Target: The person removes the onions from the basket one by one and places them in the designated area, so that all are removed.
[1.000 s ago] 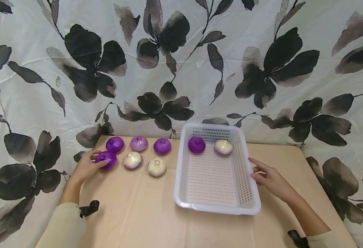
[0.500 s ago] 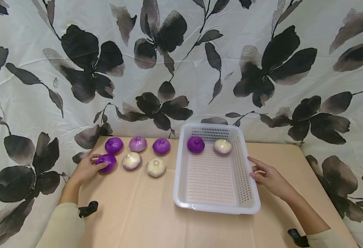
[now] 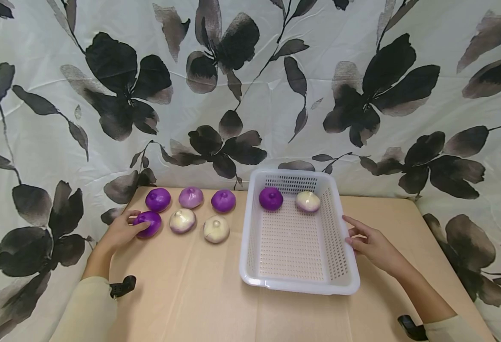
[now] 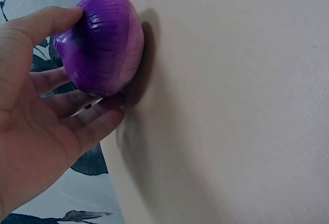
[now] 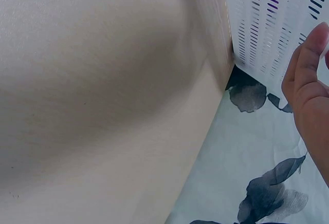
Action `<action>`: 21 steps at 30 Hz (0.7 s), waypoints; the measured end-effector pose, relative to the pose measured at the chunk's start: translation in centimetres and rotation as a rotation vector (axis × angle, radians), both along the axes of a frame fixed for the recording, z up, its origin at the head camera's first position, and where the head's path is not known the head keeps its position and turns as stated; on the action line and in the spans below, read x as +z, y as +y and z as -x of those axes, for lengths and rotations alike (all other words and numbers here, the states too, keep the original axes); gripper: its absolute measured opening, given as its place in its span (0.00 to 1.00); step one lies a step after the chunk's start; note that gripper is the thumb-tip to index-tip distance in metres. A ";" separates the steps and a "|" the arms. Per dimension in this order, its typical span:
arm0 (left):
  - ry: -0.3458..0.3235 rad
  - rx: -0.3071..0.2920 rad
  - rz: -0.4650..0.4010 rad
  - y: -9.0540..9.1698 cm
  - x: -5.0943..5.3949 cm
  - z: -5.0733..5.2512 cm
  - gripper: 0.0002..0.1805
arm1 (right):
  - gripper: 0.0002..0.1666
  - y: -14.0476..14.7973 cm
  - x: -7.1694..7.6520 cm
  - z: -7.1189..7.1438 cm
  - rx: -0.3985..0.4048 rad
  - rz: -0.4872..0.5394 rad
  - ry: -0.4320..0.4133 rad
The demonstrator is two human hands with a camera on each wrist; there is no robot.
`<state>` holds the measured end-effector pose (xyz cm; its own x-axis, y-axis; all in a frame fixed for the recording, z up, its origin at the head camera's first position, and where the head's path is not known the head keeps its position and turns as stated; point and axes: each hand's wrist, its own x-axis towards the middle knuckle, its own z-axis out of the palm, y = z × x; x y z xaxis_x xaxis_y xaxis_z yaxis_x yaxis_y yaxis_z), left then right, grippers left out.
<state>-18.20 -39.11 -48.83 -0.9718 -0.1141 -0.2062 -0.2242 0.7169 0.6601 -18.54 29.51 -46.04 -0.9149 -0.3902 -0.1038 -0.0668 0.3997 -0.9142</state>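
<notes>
My left hand (image 3: pixel 122 229) holds a glossy purple onion (image 3: pixel 149 224) at the table's left side, thumb on one side and fingers round the other. In the left wrist view, the onion (image 4: pixel 103 44) lies on its side against the tabletop, its tip toward the palm. My right hand (image 3: pixel 376 247) holds the right rim of a white perforated plastic basket (image 3: pixel 299 285). Only part of that hand (image 5: pixel 311 85) shows in the right wrist view, beside the slotted basket wall (image 5: pixel 257 29). Inside the basket are a dark purple onion (image 3: pixel 271 199) and a whitish one (image 3: pixel 307 202).
Near the left hand stand a purple onion (image 3: pixel 158 199), a lighter purple onion (image 3: pixel 191 197) and another purple onion (image 3: pixel 223 201). In front of them are two whitish onions, one purple-tinged (image 3: pixel 183 221), one cream (image 3: pixel 216 229). A floral cloth (image 3: pixel 293 118) hangs behind the tan table (image 3: pixel 199 294).
Only a slight shift of the head view shows. Both hands, the onions and the basket stay in place.
</notes>
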 end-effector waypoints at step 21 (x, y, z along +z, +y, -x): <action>-0.022 -0.001 -0.009 0.0 0.3 0.1 0.45 | 0.41 0.1 0.0 0.2 -0.007 -0.004 0.000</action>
<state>-18.31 -39.13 -48.57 -0.9671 -0.1117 -0.2285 -0.2383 0.7114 0.6611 -18.69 29.61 -46.04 -0.9175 -0.3838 -0.1049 -0.0646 0.4039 -0.9125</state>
